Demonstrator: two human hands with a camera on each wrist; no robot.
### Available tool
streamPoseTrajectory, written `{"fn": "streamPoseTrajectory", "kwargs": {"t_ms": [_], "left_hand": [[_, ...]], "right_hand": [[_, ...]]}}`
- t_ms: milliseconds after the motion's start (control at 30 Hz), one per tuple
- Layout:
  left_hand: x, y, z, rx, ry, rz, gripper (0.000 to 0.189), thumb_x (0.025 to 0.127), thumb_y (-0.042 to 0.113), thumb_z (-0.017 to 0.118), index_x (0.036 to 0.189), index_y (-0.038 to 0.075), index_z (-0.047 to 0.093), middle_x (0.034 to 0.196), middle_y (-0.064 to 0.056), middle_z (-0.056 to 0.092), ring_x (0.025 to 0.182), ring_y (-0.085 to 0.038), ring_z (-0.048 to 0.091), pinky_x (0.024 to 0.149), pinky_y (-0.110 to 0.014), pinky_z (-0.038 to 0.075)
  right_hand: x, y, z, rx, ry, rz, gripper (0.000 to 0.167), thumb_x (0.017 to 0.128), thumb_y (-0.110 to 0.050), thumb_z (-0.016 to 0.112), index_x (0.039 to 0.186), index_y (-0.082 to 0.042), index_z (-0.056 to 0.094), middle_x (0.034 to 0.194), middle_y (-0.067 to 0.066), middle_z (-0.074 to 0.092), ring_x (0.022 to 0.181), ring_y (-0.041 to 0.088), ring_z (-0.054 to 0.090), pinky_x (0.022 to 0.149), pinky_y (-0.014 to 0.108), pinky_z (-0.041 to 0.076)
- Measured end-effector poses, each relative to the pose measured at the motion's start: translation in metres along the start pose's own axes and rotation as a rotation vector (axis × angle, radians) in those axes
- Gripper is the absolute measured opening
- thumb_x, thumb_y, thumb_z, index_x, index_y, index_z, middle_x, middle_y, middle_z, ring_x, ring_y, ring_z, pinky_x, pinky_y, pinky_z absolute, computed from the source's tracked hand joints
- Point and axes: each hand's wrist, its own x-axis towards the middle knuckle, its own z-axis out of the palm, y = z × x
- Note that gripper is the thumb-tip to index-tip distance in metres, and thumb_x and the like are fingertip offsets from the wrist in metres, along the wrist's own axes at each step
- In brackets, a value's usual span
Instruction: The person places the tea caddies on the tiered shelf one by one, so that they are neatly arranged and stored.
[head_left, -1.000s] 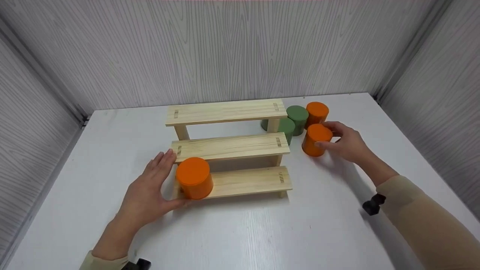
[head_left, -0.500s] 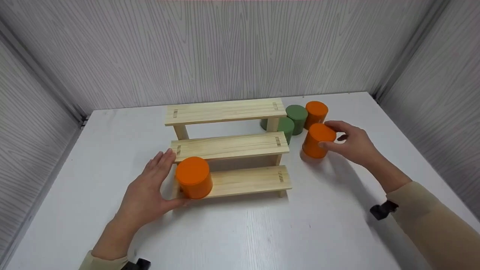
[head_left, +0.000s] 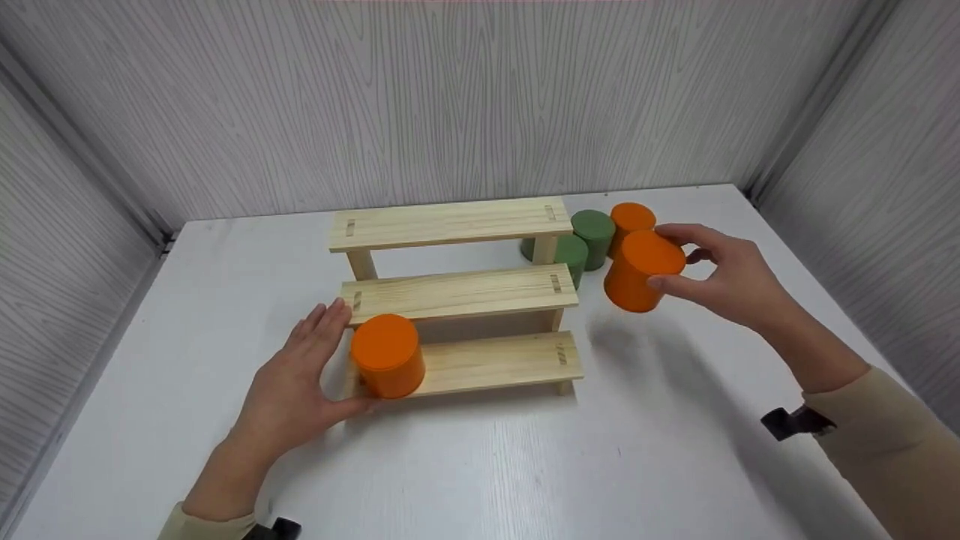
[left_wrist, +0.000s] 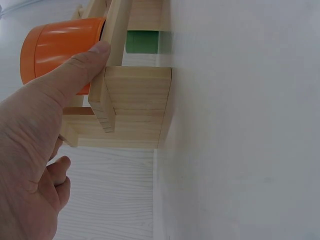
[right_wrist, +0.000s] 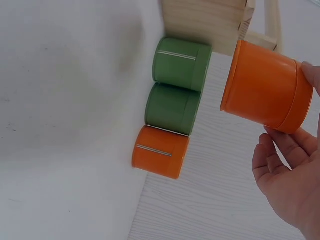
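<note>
Grey wood-grained panels point(head_left: 465, 97) stand behind and on both sides of a white table point(head_left: 465, 472).

Your orange can point(head_left: 641, 271) is aloft at 3 o'clock; a matching can point(head_left: 388, 356) stands upright on the shelf point(head_left: 465, 291), 8 o'clock.

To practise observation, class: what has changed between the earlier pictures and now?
The right hand, which already held an orange canister, has raised it off the white table, up and slightly rightward in the head view, tilting it. Nothing was newly grasped or released. The left hand, wooden rack, orange rack canister, green canisters and rear orange canister stayed put.
</note>
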Motion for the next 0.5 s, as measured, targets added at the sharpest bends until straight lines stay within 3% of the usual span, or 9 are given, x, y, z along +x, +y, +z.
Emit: {"fn": "streamPoseTrajectory", "kwargs": {"t_ms": [167,500], "left_hand": [[0.0,0.001,0.0,0.007,-0.013,-0.007,0.129,0.068,0.039,0.103,0.17,0.016,0.028,0.172,-0.005,0.034,0.158,-0.03,0.031,0.13,-0.046,0.026],[0.001,0.0,0.0,0.03,-0.019,-0.004,0.127,0.068,0.038,0.103,0.169,0.012,0.03,0.172,-0.006,0.034,0.157,-0.031,0.032,0.126,-0.054,0.032]], "right_hand": [[-0.006,-0.013,-0.006,-0.014,0.011,-0.04,0.062,0.091,-0.027,0.087,0.147,-0.016,0.064,0.139,0.004,0.068,0.106,0.011,0.056,0.086,0.016,0.046],[-0.014,-0.035,-0.007,0.026,0.016,-0.199,0.062,0.085,-0.014,0.091,0.143,-0.015,0.068,0.133,-0.001,0.071,0.103,0.009,0.059,0.086,0.02,0.047]]}}
